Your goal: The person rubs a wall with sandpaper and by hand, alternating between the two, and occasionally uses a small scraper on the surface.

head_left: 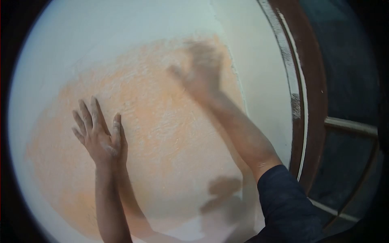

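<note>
A pale wall with a broad, rough orange patch [162,113] streaked with white fills most of the head view. My left hand [99,137] lies against the left part of the patch, fingers spread, with whitish dust on the fingertips and palm edge. Higher up and to the right, my right hand [204,71] is at the upper right of the patch near the wall's corner, its fingers spread but smeared by motion. No tool shows in either hand.
A vertical corner edge [239,81] runs down beside the patch, with a narrow pale wall strip [263,81] past it. Farther right stands a brown frame [312,81] around dark panes [348,60]. Shadows of my head and arms fall on the wall.
</note>
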`<state>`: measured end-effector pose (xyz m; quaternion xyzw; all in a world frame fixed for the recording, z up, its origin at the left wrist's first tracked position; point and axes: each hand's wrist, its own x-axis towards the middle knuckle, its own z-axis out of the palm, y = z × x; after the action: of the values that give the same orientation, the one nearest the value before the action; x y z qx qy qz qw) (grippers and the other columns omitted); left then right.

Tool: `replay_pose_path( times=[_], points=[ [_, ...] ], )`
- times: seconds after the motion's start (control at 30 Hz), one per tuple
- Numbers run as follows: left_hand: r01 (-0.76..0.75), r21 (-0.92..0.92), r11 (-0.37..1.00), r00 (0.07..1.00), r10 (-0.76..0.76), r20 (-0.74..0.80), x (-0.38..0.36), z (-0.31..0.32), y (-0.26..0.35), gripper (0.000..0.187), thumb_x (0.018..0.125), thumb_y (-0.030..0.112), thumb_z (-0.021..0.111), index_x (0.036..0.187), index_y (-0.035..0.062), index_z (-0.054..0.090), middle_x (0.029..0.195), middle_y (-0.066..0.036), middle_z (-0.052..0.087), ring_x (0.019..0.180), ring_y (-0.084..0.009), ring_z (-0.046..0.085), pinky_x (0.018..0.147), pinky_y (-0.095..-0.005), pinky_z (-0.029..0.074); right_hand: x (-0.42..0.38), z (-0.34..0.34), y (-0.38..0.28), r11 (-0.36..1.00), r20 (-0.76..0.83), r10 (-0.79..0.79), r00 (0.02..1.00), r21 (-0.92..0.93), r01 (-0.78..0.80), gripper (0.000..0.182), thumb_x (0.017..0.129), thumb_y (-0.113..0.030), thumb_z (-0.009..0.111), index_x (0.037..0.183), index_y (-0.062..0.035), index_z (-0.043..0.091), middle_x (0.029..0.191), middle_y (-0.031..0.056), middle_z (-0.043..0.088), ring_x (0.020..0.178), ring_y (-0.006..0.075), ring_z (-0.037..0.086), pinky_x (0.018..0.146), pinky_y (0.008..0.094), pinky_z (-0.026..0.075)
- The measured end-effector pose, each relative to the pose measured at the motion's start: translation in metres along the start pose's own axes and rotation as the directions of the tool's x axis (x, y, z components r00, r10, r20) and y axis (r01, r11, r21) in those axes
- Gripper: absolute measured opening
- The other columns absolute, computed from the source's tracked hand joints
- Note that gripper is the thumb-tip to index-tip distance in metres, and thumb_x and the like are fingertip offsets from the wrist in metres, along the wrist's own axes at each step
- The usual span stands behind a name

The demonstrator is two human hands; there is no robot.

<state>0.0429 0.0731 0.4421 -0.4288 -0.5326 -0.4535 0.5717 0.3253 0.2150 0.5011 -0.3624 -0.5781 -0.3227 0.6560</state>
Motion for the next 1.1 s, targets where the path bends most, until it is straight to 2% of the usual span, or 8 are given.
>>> replay_pose_path(
  times=[0.17, 0.27, 0.47, 0.53, 0.73, 0.87, 1.03, 1.1],
  points=[
    [-0.145, 0.052, 0.988, 0.989, 0.144, 0.008, 0.004, 0.01, -0.005, 0.078, 0.104, 0.061, 0.05, 0.168, 0.0169, 0.039, 0.178, -0.019, 0.022, 0.165, -0.0442, 0.01, 0.128, -0.0677, 0.006, -0.01, 0.023, -0.027, 0.996, -0.048, 0.031, 0.998, 0.091, -0.026, 0.116, 0.092, -0.084, 0.055, 0.165, 0.0029, 0.03, 0.174, 0.0306, 0.021, 0.164, 0.0455, 0.014, 0.132, 0.0605, 0.005],
    [-0.345, 0.039, 0.938, 0.935, 0.339, 0.105, 0.009, 0.001, -0.015, 0.08, 0.102, 0.062, 0.053, 0.168, 0.0184, 0.039, 0.179, -0.016, 0.022, 0.166, -0.0425, 0.011, 0.129, -0.0668, 0.007, -0.055, 0.016, -0.08, 0.803, -0.044, -0.497, 0.867, 0.356, 0.478, 0.111, 0.09, -0.079, 0.063, 0.166, -0.0041, 0.032, 0.173, 0.0259, 0.027, 0.163, 0.0436, 0.018, 0.131, 0.0618, 0.01],
    [-0.333, 0.087, 0.939, 0.928, 0.311, 0.206, 0.013, -0.017, -0.08, 0.087, 0.099, 0.066, 0.055, 0.169, 0.0186, 0.035, 0.179, -0.015, 0.019, 0.166, -0.0416, 0.01, 0.13, -0.0644, 0.008, 0.002, 0.017, -0.038, 0.997, -0.037, -0.047, 0.998, 0.065, 0.05, 0.108, 0.086, -0.071, 0.073, 0.167, -0.01, 0.036, 0.172, 0.0219, 0.034, 0.161, 0.0416, 0.025, 0.13, 0.0629, 0.012],
    [-0.354, 0.093, 0.931, 0.921, 0.329, 0.209, 0.004, -0.02, -0.089, 0.087, 0.101, 0.067, 0.053, 0.171, 0.0193, 0.032, 0.18, -0.015, 0.016, 0.166, -0.0419, 0.009, 0.13, -0.0643, 0.007, -0.001, 0.037, -0.075, 0.996, -0.261, 0.015, 0.965, 0.094, 0.01, 0.111, 0.088, -0.077, 0.067, 0.164, -0.0031, 0.036, 0.171, 0.0236, 0.034, 0.161, 0.0427, 0.023, 0.13, 0.0654, 0.008],
    [-0.297, -0.011, 0.955, 0.914, 0.288, 0.287, -0.005, -0.042, -0.087, 0.073, 0.105, 0.049, 0.057, 0.169, 0.0205, 0.036, 0.179, -0.015, 0.021, 0.165, -0.0434, 0.014, 0.13, -0.065, 0.011, -0.096, 0.025, -0.181, 0.732, 0.006, -0.593, 0.805, 0.421, 0.536, 0.111, 0.085, -0.075, 0.068, 0.169, -0.0123, 0.032, 0.174, 0.0214, 0.029, 0.162, 0.0402, 0.025, 0.13, 0.0678, 0.007],
    [-0.259, -0.102, 0.96, 0.908, 0.279, 0.312, -0.026, -0.07, -0.123, 0.065, 0.106, 0.04, 0.058, 0.165, 0.0167, 0.043, 0.175, -0.017, 0.03, 0.163, -0.045, 0.02, 0.129, -0.066, 0.016, -0.07, 0.005, -0.155, 0.919, 0.115, -0.39, 0.914, 0.115, 0.378, 0.104, 0.088, -0.07, 0.069, 0.171, -0.02, 0.03, 0.176, 0.016, 0.028, 0.163, 0.0384, 0.023, 0.131, 0.0655, 0.005],
    [-0.126, -0.017, 0.992, 0.976, 0.127, 0.178, -0.038, -0.078, -0.169, 0.062, 0.107, 0.032, 0.059, 0.163, 0.0097, 0.044, 0.173, -0.019, 0.034, 0.162, -0.0469, 0.023, 0.129, -0.0652, 0.017, -0.031, 0.035, -0.209, 0.996, -0.103, -0.078, 0.992, -0.055, 0.073, 0.117, 0.09, -0.081, 0.058, 0.165, 0.0046, 0.029, 0.171, 0.0273, 0.032, 0.161, 0.0435, 0.024, 0.133, 0.0574, 0.008],
    [-0.055, -0.06, 0.997, 0.993, 0.061, 0.105, -0.031, -0.077, -0.2, 0.061, 0.107, 0.03, 0.057, 0.163, 0.0087, 0.044, 0.173, -0.02, 0.034, 0.161, -0.0479, 0.023, 0.128, -0.0651, 0.017, -0.05, 0.032, -0.284, 0.85, -0.049, -0.412, 0.91, 0.34, 0.403, 0.119, 0.09, -0.076, 0.065, 0.165, 0.008, 0.027, 0.171, 0.0313, 0.028, 0.163, 0.0446, 0.019, 0.134, 0.0538, 0.01]
  ],
)
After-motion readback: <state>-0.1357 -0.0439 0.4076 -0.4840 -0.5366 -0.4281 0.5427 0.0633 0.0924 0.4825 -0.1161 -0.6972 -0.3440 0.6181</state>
